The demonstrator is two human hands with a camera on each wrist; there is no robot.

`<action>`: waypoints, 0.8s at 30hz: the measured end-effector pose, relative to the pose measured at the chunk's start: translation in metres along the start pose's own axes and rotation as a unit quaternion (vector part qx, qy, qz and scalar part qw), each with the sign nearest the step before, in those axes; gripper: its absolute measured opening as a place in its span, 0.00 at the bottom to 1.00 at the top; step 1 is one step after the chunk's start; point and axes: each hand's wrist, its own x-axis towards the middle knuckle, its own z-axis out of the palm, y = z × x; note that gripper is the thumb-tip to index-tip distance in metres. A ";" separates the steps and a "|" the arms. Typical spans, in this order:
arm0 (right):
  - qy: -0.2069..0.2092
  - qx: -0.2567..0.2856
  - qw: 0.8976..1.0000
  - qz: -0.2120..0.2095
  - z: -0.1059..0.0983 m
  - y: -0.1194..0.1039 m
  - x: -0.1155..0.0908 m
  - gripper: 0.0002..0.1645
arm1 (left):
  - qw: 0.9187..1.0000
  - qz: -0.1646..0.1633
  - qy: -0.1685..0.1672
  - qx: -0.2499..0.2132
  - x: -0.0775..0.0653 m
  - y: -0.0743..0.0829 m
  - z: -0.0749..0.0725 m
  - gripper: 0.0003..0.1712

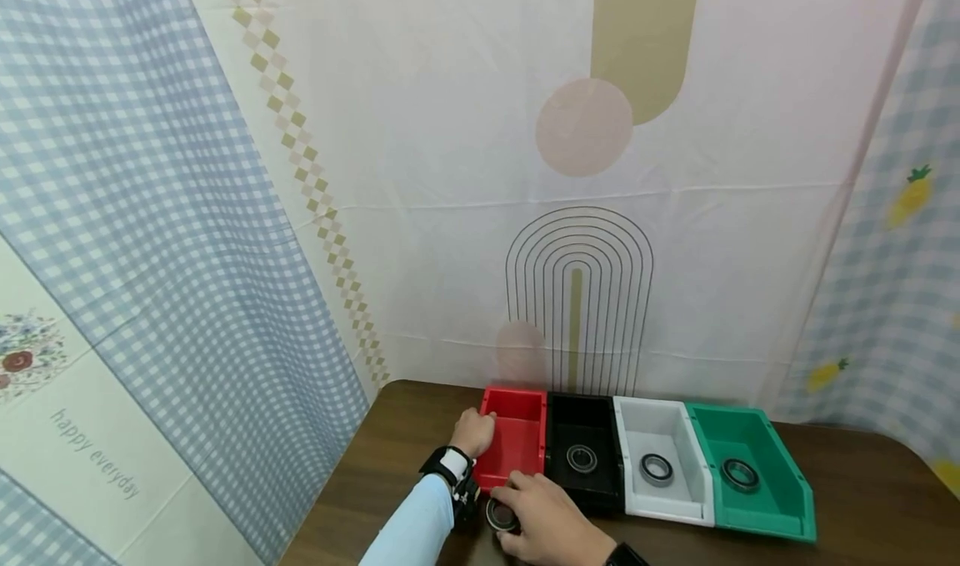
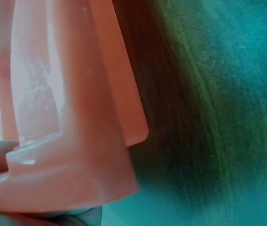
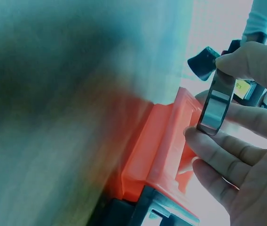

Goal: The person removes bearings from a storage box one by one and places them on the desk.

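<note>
Left hand (image 1: 474, 433) pinches the red bin (image 1: 517, 439) by its left rim; right hand (image 1: 553, 520) pinches a ring (image 3: 215, 103) just nearer.

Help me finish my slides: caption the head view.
Left hand grips red bin, right hand holds a bearing; black bin, white bin and green bin each contain one.

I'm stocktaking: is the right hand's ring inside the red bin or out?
Out: in the head view, the right hand holds the ring beyond the near end of the red bin.
</note>
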 end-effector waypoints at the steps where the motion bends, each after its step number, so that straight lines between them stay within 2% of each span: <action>1: -0.001 0.005 1.000 0.000 0.000 -0.001 -0.001 0.25 | 1.000 0.001 0.001 0.001 0.000 0.001 -0.001 0.29; 5: -0.009 0.013 1.000 0.001 0.001 -0.001 -0.002 0.25 | 1.000 -0.006 -0.003 -0.005 0.000 0.003 -0.003 0.28; 8: -0.024 0.020 0.999 0.006 0.003 -0.001 -0.002 0.25 | 1.000 -0.011 -0.006 -0.005 0.007 -0.003 0.000 0.26; 14: -0.067 0.036 0.997 0.030 0.007 0.000 0.000 0.26 | 1.000 -0.013 -0.005 -0.004 0.037 -0.031 0.016 0.25; 17: -0.077 0.027 0.996 0.019 0.010 0.000 0.000 0.26 | 1.000 -0.011 -0.004 0.002 0.047 -0.042 0.021 0.27; 18: -0.080 0.025 0.996 0.015 0.012 0.000 0.000 0.26 | 1.000 -0.014 -0.003 0.003 0.047 -0.041 0.021 0.26; 24: -0.094 -0.002 0.995 -0.024 0.019 0.000 -0.001 0.24 | 1.000 -0.009 -0.001 0.000 0.008 -0.004 0.002 0.22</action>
